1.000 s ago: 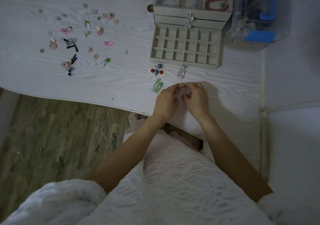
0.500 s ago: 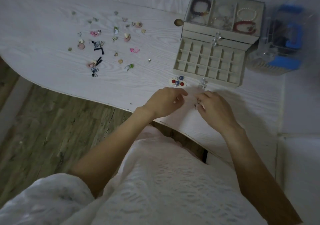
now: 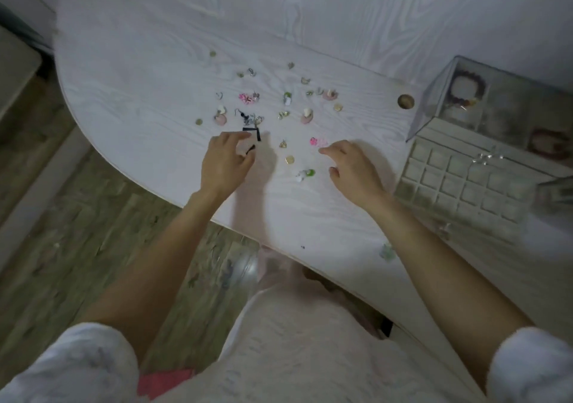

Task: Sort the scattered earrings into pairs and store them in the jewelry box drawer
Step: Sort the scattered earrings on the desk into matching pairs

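Earrings are sitting scattered across the white table, and both hands are now reaching out into that pile instead of fiddling together down near the drawer like a second ago. The whole view is swinging left too, so the jewelry box is now sliding off to the right edge, with its open drawer of little compartments sticking out toward the table's front.

Left hand is hovering at the near side of the scatter, fingers loosely curled, right by a black ribbon-looking earring. Something dark is peeking out beside its fingertips, but I honestly can't tell if it's pinching that or just touching it. Right hand is spreading relaxed, palm down, holding nothing that I can see, fingertips just beside a pink flower earring.

Between the two hands, a gold round piece and a green-and-white earring are lying on the table. A pale green piece is showing blurry near the table's front edge, by the right forearm.
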### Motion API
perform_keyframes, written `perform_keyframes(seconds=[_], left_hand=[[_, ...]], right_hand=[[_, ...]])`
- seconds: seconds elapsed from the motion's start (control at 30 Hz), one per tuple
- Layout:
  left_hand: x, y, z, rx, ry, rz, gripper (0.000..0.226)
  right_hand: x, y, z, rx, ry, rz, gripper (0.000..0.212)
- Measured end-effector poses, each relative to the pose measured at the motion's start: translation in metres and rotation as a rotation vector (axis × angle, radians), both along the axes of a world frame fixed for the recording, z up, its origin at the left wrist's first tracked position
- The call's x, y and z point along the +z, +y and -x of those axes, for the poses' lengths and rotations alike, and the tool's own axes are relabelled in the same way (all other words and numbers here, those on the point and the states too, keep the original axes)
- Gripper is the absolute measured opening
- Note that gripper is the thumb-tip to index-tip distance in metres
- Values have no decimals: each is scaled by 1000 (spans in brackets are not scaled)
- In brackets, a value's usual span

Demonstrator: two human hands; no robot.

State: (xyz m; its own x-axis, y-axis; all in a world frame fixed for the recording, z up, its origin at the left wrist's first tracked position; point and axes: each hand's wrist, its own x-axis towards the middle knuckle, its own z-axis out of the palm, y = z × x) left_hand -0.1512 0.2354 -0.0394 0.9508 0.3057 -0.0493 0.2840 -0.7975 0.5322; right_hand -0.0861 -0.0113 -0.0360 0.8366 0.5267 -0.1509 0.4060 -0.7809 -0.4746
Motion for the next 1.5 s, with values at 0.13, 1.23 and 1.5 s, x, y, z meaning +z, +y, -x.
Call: perform_keyframes(seconds=[0.13, 1.23, 1.5], left_hand=[[-5, 40, -61, -75, 36, -7, 40], [27, -123, 13, -438, 93, 485, 4], [13, -276, 30, -612, 128, 442, 9]], right_hand=[[-13, 34, -32, -29, -3, 39, 45], [15, -64, 98, -591, 1, -291, 2], [-6, -208, 143, -937, -56, -263, 6]])
